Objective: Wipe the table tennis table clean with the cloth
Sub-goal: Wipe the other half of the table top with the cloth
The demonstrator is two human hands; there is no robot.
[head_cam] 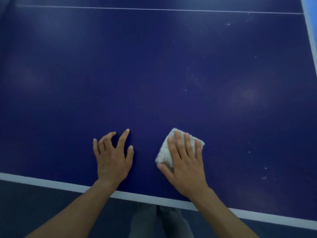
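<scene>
No readable text, labels, brands, numbers anywhere. Dark blue table tennis table (pixel 154 74) carries only unlettered markings: white edge stripe (pixel 51 184) lower frame, thin white line (pixel 154 9) upper frame.

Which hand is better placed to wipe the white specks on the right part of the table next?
Right. The right hand presses flat on the cloth, and the white specks lie on the table to its right. The left hand rests bare, farther from them.

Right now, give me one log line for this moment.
right hand flat on cloth | left hand fingertips on table, holding nothing | white specks at right
</scene>
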